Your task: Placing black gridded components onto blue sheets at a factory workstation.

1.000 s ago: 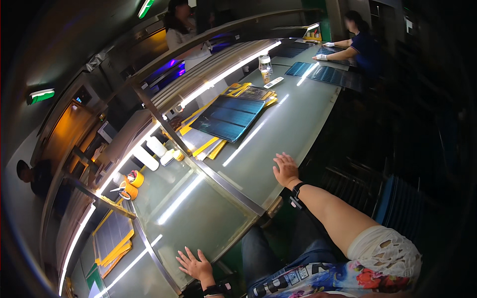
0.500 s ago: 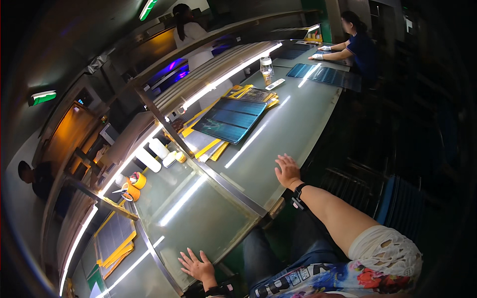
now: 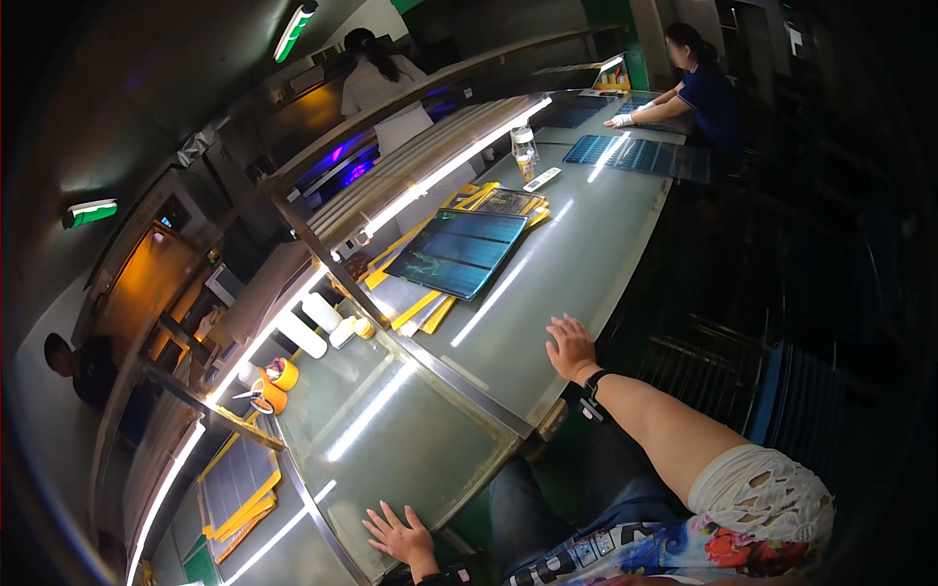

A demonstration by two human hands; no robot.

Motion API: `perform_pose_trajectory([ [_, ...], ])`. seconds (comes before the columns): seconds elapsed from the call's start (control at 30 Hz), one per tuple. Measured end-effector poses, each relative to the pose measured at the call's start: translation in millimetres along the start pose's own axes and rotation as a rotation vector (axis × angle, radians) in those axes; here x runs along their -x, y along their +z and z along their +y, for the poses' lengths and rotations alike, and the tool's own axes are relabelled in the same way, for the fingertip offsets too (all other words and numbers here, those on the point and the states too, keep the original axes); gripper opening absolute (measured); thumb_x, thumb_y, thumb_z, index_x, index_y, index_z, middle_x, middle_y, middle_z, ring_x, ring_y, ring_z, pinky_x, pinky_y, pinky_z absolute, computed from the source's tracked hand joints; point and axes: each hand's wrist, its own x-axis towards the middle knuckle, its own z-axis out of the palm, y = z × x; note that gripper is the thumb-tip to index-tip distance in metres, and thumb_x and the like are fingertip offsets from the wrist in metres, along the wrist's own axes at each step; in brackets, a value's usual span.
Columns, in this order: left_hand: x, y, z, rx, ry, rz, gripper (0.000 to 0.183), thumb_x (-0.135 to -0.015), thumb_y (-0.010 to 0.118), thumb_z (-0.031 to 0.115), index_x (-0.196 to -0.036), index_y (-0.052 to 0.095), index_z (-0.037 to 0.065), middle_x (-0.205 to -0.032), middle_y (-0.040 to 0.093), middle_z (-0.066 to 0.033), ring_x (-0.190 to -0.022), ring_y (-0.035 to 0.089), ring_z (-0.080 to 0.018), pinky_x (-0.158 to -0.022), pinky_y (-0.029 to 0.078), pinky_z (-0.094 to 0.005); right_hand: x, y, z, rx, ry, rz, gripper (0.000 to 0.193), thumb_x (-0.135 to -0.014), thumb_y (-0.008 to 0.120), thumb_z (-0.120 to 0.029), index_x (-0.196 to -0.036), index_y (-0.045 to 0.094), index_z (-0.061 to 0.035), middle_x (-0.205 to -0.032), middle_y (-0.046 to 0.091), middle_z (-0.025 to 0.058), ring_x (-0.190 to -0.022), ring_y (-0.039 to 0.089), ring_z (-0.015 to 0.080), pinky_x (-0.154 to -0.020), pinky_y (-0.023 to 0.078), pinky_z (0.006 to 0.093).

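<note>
My left hand [image 3: 401, 539] lies with fingers spread at the near edge of the glass-topped table [image 3: 430, 420], holding nothing. Farther right, my right hand [image 3: 573, 350] rests on the table's front edge, its fingers apart and nothing in them. A dark band circles the right wrist. Beyond that hand, a teal-blue patterned panel [image 3: 457, 252] lies tilted across a stack of yellow-edged sheets [image 3: 415, 305]. The panel stands apart from both hands.
White bottles [image 3: 301, 334] and orange tape rolls [image 3: 269, 396] stand along the back rail. More yellow-edged sheets [image 3: 239, 479] lie at left. A clear bottle [image 3: 525, 151] and a white remote [image 3: 542, 180] sit farther off. A co-worker [image 3: 705, 98] handles panels at the far end. Racks [image 3: 699, 366] stand right.
The view has shifted slightly, so the table and its things sit a little lower and to the right. Both my hands stay spread on the table. The co-worker's hands have come closer together.
</note>
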Motion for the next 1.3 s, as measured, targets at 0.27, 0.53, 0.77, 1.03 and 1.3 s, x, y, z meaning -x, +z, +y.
perform_pose_trajectory([
  [0.27,-0.6,1.5,-1.6,-0.009,0.001,-0.009,0.057,-0.094,0.042,0.048,-0.142,0.039,0.017,-0.151,0.027,-0.0116,-0.141,0.019,-0.0346,-0.11,0.014,-0.0578,-0.4,-0.6,0.1,0.019,-0.003,-0.008,0.033,-0.082,0.06,-0.024,-0.112,0.061,-0.0103,-0.129,0.054,0.0095,-0.127,0.042,0.0311,-0.109,0.03,0.0434],
  [0.53,-0.5,-3.8,1.9,-0.012,-0.014,-0.04,0.057,-0.094,0.041,0.048,-0.143,0.037,0.019,-0.152,0.026,-0.0112,-0.141,0.019,-0.0341,-0.11,0.014,-0.0578,-0.5,0.1,0.3,0.015,0.008,-0.011,0.033,-0.082,0.06,-0.024,-0.112,0.061,-0.0102,-0.129,0.054,0.0088,-0.126,0.042,0.0306,-0.109,0.03,0.0428],
  [0.77,-1.2,-0.9,-0.2,-0.024,-0.011,-0.03,0.057,-0.094,0.041,0.049,-0.143,0.037,0.019,-0.152,0.026,-0.0116,-0.141,0.019,-0.0337,-0.11,0.014,-0.0576,-0.8,-0.3,0.4,0.009,0.002,-0.018,0.033,-0.082,0.061,-0.024,-0.112,0.062,-0.01,-0.128,0.054,0.0086,-0.126,0.042,0.0302,-0.109,0.031,0.043],
  [1.03,-1.1,-0.2,0.7,0.041,0.004,0.005,0.058,-0.091,0.048,0.046,-0.141,0.041,0.017,-0.15,0.029,-0.0133,-0.14,0.02,-0.0359,-0.11,0.014,-0.0587,-0.9,1.1,1.8,0.0,-0.004,0.006,0.033,-0.082,0.06,-0.023,-0.112,0.061,-0.0094,-0.128,0.055,0.0092,-0.126,0.043,0.0313,-0.109,0.031,0.0432],
  [1.3,-0.8,-0.1,0.7,0.054,0.007,0.009,0.058,-0.091,0.049,0.044,-0.14,0.041,0.015,-0.15,0.029,-0.0143,-0.14,0.019,-0.0366,-0.11,0.014,-0.0588,-0.8,1.7,2.4,-0.01,-0.002,0.007,0.033,-0.082,0.061,-0.022,-0.112,0.061,-0.0096,-0.128,0.055,0.0096,-0.126,0.043,0.0314,-0.109,0.031,0.0435],
])
